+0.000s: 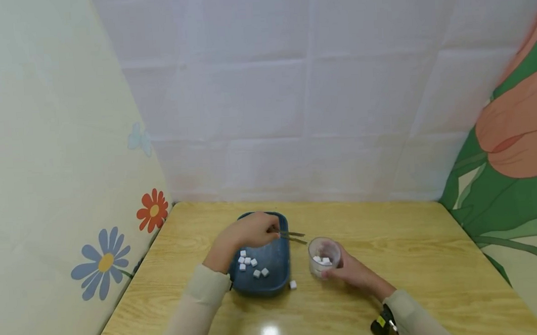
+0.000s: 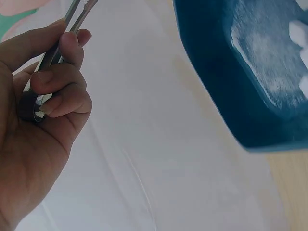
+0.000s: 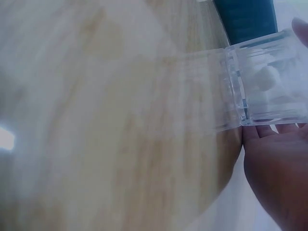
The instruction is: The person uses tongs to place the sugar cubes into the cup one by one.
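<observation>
Over the far end of a blue tray, my left hand grips a pair of metal tongs. Their two arms stand apart and point right, with nothing between the tips. In the left wrist view the fingers wrap the tongs near their bent end. My right hand holds a clear cup around its right side. Several white cubes lie inside the cup. In the tray, several more white cubes are scattered toward the left and near side.
One loose white cube lies on the wooden table between tray and cup. A white cloth backdrop hangs behind the table, with flower-patterned panels at both sides. A black device sits on the right wrist.
</observation>
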`<state>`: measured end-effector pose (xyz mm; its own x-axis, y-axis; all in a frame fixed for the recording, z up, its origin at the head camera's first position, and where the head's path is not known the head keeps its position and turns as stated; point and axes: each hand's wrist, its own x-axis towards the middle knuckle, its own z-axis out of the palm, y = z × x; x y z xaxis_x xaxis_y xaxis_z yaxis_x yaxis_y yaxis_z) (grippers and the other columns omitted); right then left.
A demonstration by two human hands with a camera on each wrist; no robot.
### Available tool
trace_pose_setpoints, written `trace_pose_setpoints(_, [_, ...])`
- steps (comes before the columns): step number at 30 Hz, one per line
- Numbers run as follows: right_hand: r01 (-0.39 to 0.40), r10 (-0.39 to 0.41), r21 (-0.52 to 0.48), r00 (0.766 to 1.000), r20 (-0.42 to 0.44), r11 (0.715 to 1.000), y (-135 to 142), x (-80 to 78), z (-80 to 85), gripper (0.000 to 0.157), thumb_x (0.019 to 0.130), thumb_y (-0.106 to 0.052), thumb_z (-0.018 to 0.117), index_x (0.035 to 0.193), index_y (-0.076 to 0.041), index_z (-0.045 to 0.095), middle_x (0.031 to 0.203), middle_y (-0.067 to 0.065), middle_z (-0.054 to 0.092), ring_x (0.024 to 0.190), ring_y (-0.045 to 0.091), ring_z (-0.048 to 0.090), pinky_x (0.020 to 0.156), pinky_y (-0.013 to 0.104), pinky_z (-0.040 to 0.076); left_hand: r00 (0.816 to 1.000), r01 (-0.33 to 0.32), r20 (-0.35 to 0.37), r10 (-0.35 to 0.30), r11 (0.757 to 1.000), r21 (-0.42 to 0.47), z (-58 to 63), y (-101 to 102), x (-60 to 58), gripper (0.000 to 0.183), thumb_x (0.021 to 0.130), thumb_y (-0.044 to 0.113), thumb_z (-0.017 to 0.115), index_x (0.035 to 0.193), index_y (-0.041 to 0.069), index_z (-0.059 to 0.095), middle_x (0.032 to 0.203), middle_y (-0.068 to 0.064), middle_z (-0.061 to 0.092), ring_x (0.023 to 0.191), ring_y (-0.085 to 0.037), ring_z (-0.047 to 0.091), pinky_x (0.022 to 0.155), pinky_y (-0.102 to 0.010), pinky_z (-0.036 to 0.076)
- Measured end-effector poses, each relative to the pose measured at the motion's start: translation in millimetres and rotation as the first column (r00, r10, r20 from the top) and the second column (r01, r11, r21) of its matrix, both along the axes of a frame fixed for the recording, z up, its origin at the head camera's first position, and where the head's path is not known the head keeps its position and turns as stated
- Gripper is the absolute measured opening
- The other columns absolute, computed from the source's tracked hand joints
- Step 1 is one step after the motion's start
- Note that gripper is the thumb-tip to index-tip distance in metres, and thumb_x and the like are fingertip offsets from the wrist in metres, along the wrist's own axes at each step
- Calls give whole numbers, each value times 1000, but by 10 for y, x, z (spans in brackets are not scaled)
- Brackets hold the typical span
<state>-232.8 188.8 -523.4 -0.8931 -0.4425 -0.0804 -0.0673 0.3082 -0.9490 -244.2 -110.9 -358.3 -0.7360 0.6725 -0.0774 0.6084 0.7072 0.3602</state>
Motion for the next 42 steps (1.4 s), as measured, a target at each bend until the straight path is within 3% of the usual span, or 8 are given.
trace_pose_setpoints(7, [-20, 20, -24, 1000, -21, 999, -5, 16, 3, 85, 76, -21, 77, 143, -21, 23, 138, 12, 42, 126, 28, 40, 94, 22, 37, 998, -70, 5, 70, 998, -8, -54, -303, -9, 10, 95, 24, 52, 89, 21, 60, 70, 6, 54, 54, -7, 44, 57, -26, 40])
trace_pose_setpoints(14, [-9, 9, -21, 1000, -3, 1000, -11, 9, 39, 86, 76, -23, 77, 143, -20, 24, 139, 12, 41, 127, 27, 40, 100, 35, 34, 995, -96, 2, 96, 995, -28, -153, -559, 6, 10, 93, 26, 56, 88, 18, 60, 67, 8, 52, 52, -6, 44, 58, -26, 41])
trace_pose_setpoints(20, [-43, 40, -59, 998, -42, 997, -4, 9, 18, 85, 77, -17, 76, 143, -16, 23, 138, 16, 41, 126, 30, 40, 94, 22, 38, 991, -135, -3, 135, 989, -54, -220, -728, 44, 8, 91, 25, 60, 91, 18, 63, 73, 11, 56, 59, -5, 50, 61, -26, 44])
trace_pose_setpoints(33, [-27, 26, -34, 999, -36, 999, 4, 19, 21, 84, 76, -21, 77, 142, -23, 24, 138, 12, 42, 126, 28, 41, 92, 18, 38, 979, -200, 29, 204, 975, -98, -295, -886, 129, 4, 87, 18, 64, 85, 15, 64, 73, 8, 57, 62, -9, 50, 59, -29, 43])
trace_pose_setpoints(42, [-37, 34, -55, 999, -42, 998, -5, 28, 10, 86, 77, -18, 77, 143, -18, 23, 138, 15, 40, 127, 30, 39, 92, 17, 37, 976, -206, 53, 213, 972, -115, -393, -921, 161, 7, 85, 16, 66, 78, 14, 63, 70, 7, 56, 61, -9, 49, 57, -29, 43])
